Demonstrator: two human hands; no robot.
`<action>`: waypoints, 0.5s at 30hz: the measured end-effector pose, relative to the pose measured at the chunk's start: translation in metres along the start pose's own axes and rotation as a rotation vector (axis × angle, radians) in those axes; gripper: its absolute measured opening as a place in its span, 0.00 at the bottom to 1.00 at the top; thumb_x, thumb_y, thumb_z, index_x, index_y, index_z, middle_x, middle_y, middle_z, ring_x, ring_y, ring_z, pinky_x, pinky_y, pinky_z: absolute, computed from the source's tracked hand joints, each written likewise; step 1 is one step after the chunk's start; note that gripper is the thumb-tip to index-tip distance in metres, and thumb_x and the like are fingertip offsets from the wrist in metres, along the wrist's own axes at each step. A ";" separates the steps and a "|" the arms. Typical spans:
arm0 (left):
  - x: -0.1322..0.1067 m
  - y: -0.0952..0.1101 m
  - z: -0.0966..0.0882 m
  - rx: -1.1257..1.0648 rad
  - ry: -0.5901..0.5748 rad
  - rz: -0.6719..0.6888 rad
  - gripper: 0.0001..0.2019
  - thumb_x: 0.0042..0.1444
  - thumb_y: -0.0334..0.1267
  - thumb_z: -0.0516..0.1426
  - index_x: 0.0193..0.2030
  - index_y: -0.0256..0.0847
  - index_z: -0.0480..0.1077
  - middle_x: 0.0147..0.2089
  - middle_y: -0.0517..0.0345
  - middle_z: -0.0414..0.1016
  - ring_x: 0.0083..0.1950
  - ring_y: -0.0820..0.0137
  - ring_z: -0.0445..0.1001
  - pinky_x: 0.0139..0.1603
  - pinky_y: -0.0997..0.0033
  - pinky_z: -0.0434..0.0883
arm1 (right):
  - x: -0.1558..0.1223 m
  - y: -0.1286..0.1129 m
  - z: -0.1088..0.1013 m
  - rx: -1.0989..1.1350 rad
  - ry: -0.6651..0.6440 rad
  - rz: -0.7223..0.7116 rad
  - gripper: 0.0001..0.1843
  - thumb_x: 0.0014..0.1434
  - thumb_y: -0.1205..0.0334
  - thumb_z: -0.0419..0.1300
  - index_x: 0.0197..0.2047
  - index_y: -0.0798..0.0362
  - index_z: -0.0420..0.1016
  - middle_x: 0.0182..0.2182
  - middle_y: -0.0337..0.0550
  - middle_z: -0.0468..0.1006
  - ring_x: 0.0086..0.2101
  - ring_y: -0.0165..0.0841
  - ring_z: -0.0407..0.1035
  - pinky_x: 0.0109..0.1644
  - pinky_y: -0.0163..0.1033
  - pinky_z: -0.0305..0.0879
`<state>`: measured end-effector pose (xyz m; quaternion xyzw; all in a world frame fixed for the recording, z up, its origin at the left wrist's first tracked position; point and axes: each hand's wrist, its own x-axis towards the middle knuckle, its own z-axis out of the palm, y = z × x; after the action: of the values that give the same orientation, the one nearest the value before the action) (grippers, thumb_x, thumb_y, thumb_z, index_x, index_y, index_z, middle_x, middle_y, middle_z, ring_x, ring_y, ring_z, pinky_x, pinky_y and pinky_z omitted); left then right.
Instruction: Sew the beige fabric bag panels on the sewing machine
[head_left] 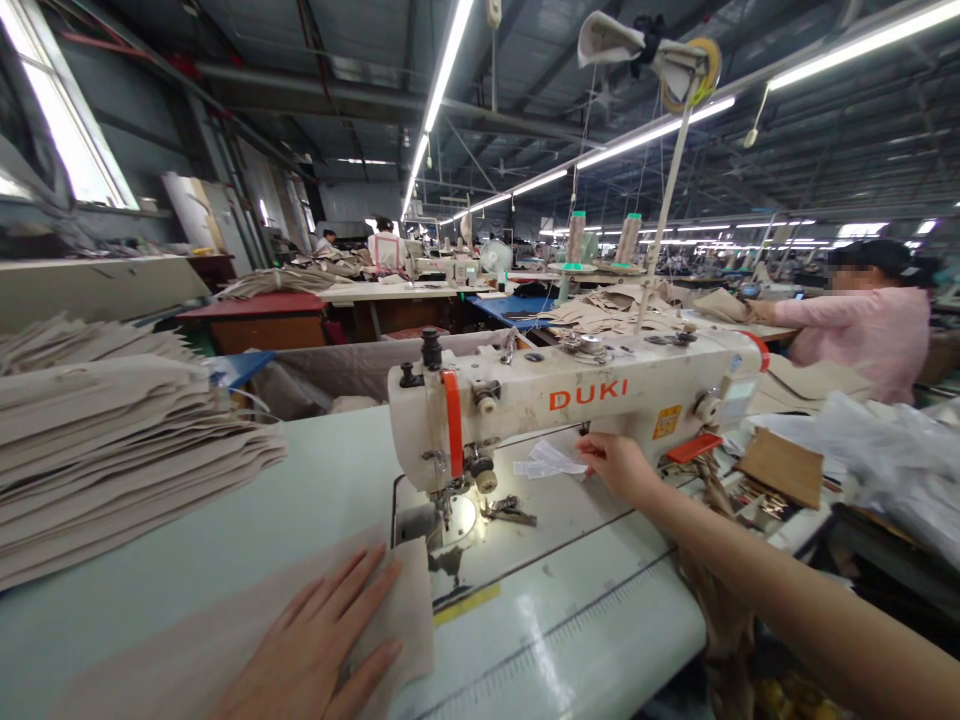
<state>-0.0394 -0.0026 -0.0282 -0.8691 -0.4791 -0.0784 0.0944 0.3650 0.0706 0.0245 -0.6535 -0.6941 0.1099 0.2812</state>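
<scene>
My left hand [315, 645] lies flat, fingers spread, on a beige fabric piece [409, 610] on the sewing table, just in front of the needle and presser foot [450, 505]. My right hand [619, 465] reaches under the arm of the white DUKI sewing machine [577, 395]. Its fingers pinch a small white label [551, 460] from a little pile lying on the machine bed.
A tall stack of beige fabric pieces [112, 450] sits at the left of the table. Small snips [510, 512] lie on the bed. Brown pieces [784, 465] and white plastic [892, 450] are at the right. A person in pink [870, 320] works behind.
</scene>
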 end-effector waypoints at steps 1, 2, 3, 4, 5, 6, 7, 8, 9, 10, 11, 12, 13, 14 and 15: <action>0.000 0.000 0.000 -0.005 0.010 0.002 0.29 0.62 0.57 0.51 0.67 0.48 0.63 0.67 0.51 0.64 0.64 0.52 0.69 0.61 0.52 0.70 | 0.000 0.001 -0.001 -0.015 0.004 -0.006 0.12 0.57 0.71 0.57 0.41 0.54 0.81 0.35 0.45 0.84 0.35 0.36 0.78 0.40 0.35 0.69; 0.000 0.000 0.000 -0.006 0.016 0.006 0.29 0.62 0.56 0.51 0.67 0.48 0.63 0.67 0.51 0.64 0.63 0.52 0.69 0.60 0.52 0.70 | 0.000 0.001 -0.001 -0.030 0.006 -0.013 0.13 0.56 0.71 0.57 0.41 0.54 0.81 0.37 0.45 0.84 0.37 0.37 0.78 0.42 0.35 0.69; 0.000 0.000 0.000 -0.002 0.016 0.013 0.29 0.63 0.56 0.51 0.67 0.48 0.63 0.67 0.50 0.64 0.63 0.52 0.70 0.60 0.52 0.70 | -0.001 0.001 -0.002 -0.046 0.003 -0.021 0.14 0.56 0.72 0.57 0.41 0.54 0.81 0.38 0.45 0.84 0.38 0.37 0.78 0.43 0.35 0.69; 0.001 0.000 -0.001 0.005 0.015 0.022 0.29 0.63 0.56 0.51 0.67 0.48 0.63 0.67 0.50 0.65 0.63 0.52 0.70 0.58 0.51 0.71 | -0.001 0.001 -0.003 -0.064 -0.005 -0.028 0.14 0.55 0.73 0.57 0.41 0.54 0.81 0.38 0.45 0.84 0.39 0.36 0.78 0.43 0.35 0.68; 0.001 0.000 -0.001 0.015 0.013 0.030 0.29 0.63 0.56 0.51 0.67 0.48 0.63 0.66 0.49 0.65 0.62 0.51 0.71 0.57 0.51 0.72 | -0.002 0.001 -0.004 -0.085 -0.017 -0.036 0.15 0.55 0.74 0.56 0.41 0.54 0.81 0.38 0.44 0.84 0.38 0.36 0.77 0.43 0.34 0.68; 0.001 0.000 -0.002 0.027 0.012 0.036 0.28 0.63 0.56 0.50 0.67 0.48 0.63 0.66 0.49 0.66 0.62 0.51 0.71 0.56 0.51 0.73 | -0.003 0.001 -0.005 -0.109 -0.030 -0.043 0.15 0.55 0.75 0.56 0.41 0.54 0.81 0.36 0.44 0.84 0.37 0.35 0.77 0.42 0.33 0.68; 0.001 -0.001 -0.002 0.038 0.014 0.042 0.28 0.63 0.55 0.50 0.67 0.48 0.63 0.66 0.48 0.66 0.61 0.51 0.72 0.55 0.50 0.74 | -0.004 0.000 -0.005 -0.137 -0.044 -0.049 0.15 0.54 0.76 0.56 0.40 0.55 0.81 0.35 0.43 0.83 0.37 0.35 0.77 0.42 0.33 0.67; 0.001 -0.001 -0.001 0.047 0.019 0.048 0.28 0.63 0.55 0.50 0.67 0.48 0.63 0.66 0.48 0.66 0.61 0.51 0.72 0.54 0.50 0.74 | -0.004 0.000 -0.006 -0.166 -0.057 -0.055 0.15 0.54 0.77 0.56 0.40 0.55 0.81 0.34 0.43 0.83 0.36 0.35 0.76 0.41 0.33 0.67; 0.001 -0.002 0.000 0.053 0.027 0.052 0.28 0.63 0.55 0.50 0.67 0.48 0.62 0.66 0.48 0.65 0.61 0.51 0.72 0.54 0.50 0.75 | -0.005 -0.001 -0.006 -0.195 -0.069 -0.060 0.15 0.55 0.77 0.56 0.40 0.55 0.81 0.34 0.43 0.83 0.37 0.35 0.76 0.42 0.33 0.67; 0.000 -0.003 0.001 0.053 0.035 0.055 0.28 0.63 0.55 0.50 0.67 0.48 0.62 0.66 0.49 0.65 0.61 0.51 0.72 0.54 0.50 0.74 | -0.005 -0.001 -0.006 -0.225 -0.079 -0.064 0.15 0.56 0.77 0.56 0.40 0.55 0.81 0.36 0.44 0.83 0.38 0.36 0.76 0.43 0.34 0.67; 0.000 -0.004 0.003 0.048 0.042 0.056 0.28 0.63 0.55 0.51 0.68 0.49 0.61 0.67 0.49 0.65 0.61 0.51 0.72 0.55 0.51 0.74 | -0.005 -0.001 -0.006 -0.255 -0.088 -0.066 0.15 0.57 0.77 0.56 0.42 0.55 0.81 0.38 0.45 0.82 0.40 0.36 0.76 0.45 0.34 0.66; -0.001 -0.006 0.005 0.039 0.050 0.057 0.28 0.63 0.55 0.51 0.68 0.50 0.61 0.67 0.51 0.64 0.62 0.52 0.71 0.56 0.52 0.73 | -0.004 -0.002 -0.006 -0.286 -0.096 -0.065 0.16 0.58 0.77 0.55 0.44 0.56 0.80 0.41 0.46 0.82 0.43 0.37 0.75 0.47 0.34 0.66; -0.002 -0.007 0.006 0.027 0.057 0.057 0.28 0.63 0.55 0.52 0.68 0.50 0.61 0.67 0.52 0.64 0.62 0.53 0.71 0.57 0.53 0.72 | -0.002 -0.003 -0.006 -0.318 -0.105 -0.061 0.16 0.60 0.77 0.55 0.46 0.56 0.79 0.44 0.48 0.81 0.45 0.37 0.75 0.49 0.35 0.66; -0.002 -0.009 0.008 0.018 0.061 0.060 0.28 0.63 0.55 0.52 0.68 0.51 0.61 0.67 0.53 0.64 0.63 0.53 0.70 0.59 0.54 0.71 | 0.000 -0.004 -0.005 -0.351 -0.117 -0.053 0.16 0.61 0.76 0.54 0.48 0.57 0.78 0.47 0.49 0.80 0.48 0.38 0.74 0.51 0.37 0.66; -0.002 -0.010 0.009 0.012 0.064 0.065 0.28 0.63 0.55 0.52 0.68 0.52 0.60 0.68 0.53 0.64 0.63 0.54 0.70 0.59 0.55 0.71 | 0.002 -0.006 -0.005 -0.383 -0.134 -0.042 0.15 0.63 0.75 0.55 0.50 0.57 0.76 0.49 0.50 0.78 0.49 0.38 0.73 0.53 0.40 0.66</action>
<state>-0.0486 0.0026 -0.0364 -0.8806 -0.4479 -0.1004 0.1176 0.3627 0.0710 0.0319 -0.6717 -0.7329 0.0130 0.1072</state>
